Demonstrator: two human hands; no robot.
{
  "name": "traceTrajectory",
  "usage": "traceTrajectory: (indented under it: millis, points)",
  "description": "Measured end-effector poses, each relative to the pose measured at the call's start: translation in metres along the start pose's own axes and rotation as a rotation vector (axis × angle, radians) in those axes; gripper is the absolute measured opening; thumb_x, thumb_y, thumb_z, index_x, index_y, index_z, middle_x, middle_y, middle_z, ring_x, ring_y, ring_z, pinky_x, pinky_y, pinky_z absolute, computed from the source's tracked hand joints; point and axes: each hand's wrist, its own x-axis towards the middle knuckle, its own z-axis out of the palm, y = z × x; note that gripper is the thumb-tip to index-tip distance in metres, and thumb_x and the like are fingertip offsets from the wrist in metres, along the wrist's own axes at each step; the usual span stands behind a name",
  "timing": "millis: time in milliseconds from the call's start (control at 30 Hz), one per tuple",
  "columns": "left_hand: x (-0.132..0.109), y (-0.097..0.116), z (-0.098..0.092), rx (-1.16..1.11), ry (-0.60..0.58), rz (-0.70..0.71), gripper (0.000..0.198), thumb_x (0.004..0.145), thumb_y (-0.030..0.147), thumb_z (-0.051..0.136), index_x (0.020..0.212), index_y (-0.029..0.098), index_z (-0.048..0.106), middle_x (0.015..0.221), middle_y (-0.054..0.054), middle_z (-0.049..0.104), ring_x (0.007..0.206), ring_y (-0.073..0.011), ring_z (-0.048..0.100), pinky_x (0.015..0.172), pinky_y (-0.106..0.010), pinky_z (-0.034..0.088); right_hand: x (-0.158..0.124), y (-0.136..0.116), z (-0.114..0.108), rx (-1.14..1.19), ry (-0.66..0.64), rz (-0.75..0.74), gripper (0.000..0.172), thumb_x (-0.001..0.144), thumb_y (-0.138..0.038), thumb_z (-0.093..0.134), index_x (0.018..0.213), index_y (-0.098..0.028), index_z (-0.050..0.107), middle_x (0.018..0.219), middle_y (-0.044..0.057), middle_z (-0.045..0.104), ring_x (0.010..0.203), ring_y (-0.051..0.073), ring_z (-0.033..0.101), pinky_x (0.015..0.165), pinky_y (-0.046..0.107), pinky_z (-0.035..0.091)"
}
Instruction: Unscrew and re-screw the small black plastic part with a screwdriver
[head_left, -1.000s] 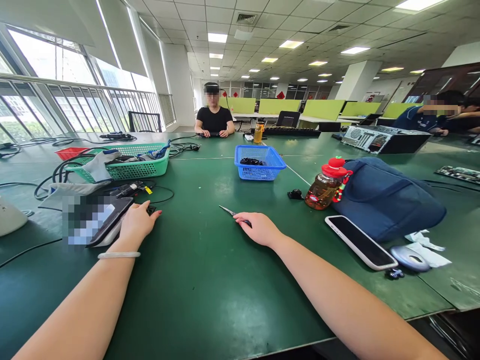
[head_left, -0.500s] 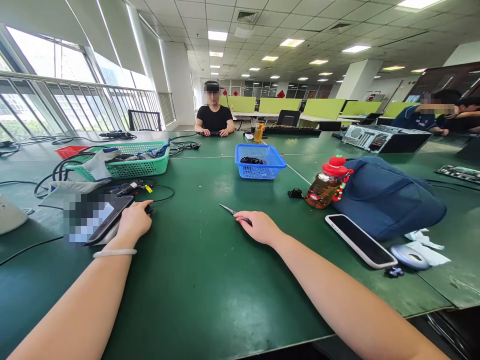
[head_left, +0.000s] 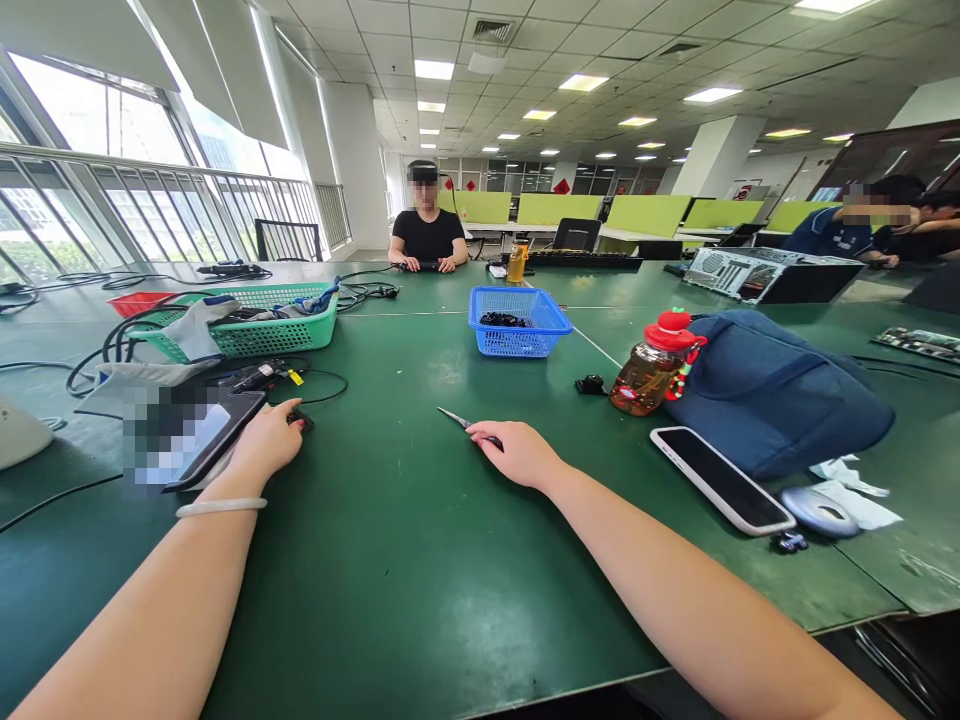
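Left hand (head_left: 266,445) resting curled on the green table top (head_left: 390,560), fingertips touching a small black part (head_left: 302,419) just beside the dark tablet with a blurred screen (head_left: 196,432); whether anything is pinched there, impossible to tell. White bangle (head_left: 220,507) on that wrist. Right hand (head_left: 521,455) closed lightly round slim metal tweezers with a dark grip (head_left: 466,425), tips pointing toward 10 o'clock and lying low over the table, well apart from the left hand's small part.

Judged from this: best to bring the small black part toward the bare patch of table between the hands before working on it, to steady both wrists on the surface, and to keep the tweezer squeeze gentle, since a part that small could well flick away.

At 12 o'clock, blue plastic mesh basket (head_left: 519,322) holding dark pieces. At 10 o'clock, green plastic mesh basket (head_left: 251,318) with grey cloth and cables, black cables trailing beside it. At 2 o'clock, amber bottle with red strawberry-shaped lid (head_left: 651,368), touching a dark blue fabric bag (head_left: 772,395); small black clip-like item (head_left: 591,386) just to its left. At 3 o'clock, black smartphone in a white case (head_left: 721,479), then a grey round mouse (head_left: 819,513) on white paper. Far across the table, a seated person in a black shirt (head_left: 428,235).

No readable brand, label or writing anywhere; tablet screen blurred.
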Motion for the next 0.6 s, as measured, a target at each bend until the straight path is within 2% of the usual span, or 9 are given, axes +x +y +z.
traceTrajectory:
  millis: [167, 333, 400, 533, 600]
  points:
    - [-0.003, 0.002, -0.004, 0.005, 0.014, -0.016, 0.047, 0.083, 0.036, 0.044, 0.124, 0.016, 0.056, 0.124, -0.018, 0.056, 0.116, -0.0303, 0.054, 0.1, -0.042, 0.046, 0.0, 0.001, 0.0, 0.014, -0.001, 0.007, 0.032, 0.092, -0.022, 0.046, 0.12, -0.027, 0.061, 0.112, -0.004, 0.062, 0.105, 0.011, 0.06, 0.095, 0.026, 0.048]
    - [-0.003, 0.001, -0.009, 0.06, -0.045, 0.0, 0.046, 0.085, 0.037, 0.041, 0.123, 0.017, 0.058, 0.118, -0.017, 0.058, 0.116, -0.0293, 0.055, 0.102, -0.041, 0.045, 0.0, 0.001, 0.0, 0.012, 0.001, 0.0, 0.032, 0.092, -0.022, 0.046, 0.12, -0.027, 0.061, 0.112, -0.004, 0.062, 0.105, 0.011, 0.06, 0.095, 0.026, 0.048]
    - [-0.003, 0.0, -0.011, 0.091, -0.063, 0.01, 0.049, 0.084, 0.036, 0.042, 0.127, 0.016, 0.056, 0.12, -0.018, 0.058, 0.118, -0.0297, 0.053, 0.104, -0.041, 0.044, 0.0, 0.001, 0.0, 0.013, -0.004, 0.002, 0.032, 0.092, -0.021, 0.046, 0.12, -0.027, 0.061, 0.112, -0.004, 0.063, 0.105, 0.011, 0.06, 0.096, 0.026, 0.048]
    - [-0.006, 0.003, -0.017, 0.15, -0.044, 0.025, 0.065, 0.079, 0.047, 0.053, 0.135, 0.015, 0.047, 0.128, -0.022, 0.053, 0.116, -0.0361, 0.054, 0.1, -0.047, 0.046, 0.0, 0.0, -0.001, 0.006, -0.008, 0.001, 0.032, 0.092, -0.021, 0.046, 0.12, -0.027, 0.061, 0.112, -0.004, 0.062, 0.105, 0.011, 0.06, 0.096, 0.026, 0.048]
    - [-0.008, 0.005, -0.018, 0.168, -0.054, 0.033, 0.064, 0.078, 0.044, 0.055, 0.135, 0.015, 0.047, 0.128, -0.021, 0.054, 0.114, -0.0362, 0.055, 0.098, -0.047, 0.047, 0.0, -0.001, -0.001, 0.009, -0.011, 0.002, 0.032, 0.092, -0.021, 0.046, 0.12, -0.026, 0.061, 0.112, -0.004, 0.062, 0.105, 0.011, 0.06, 0.096, 0.026, 0.048]
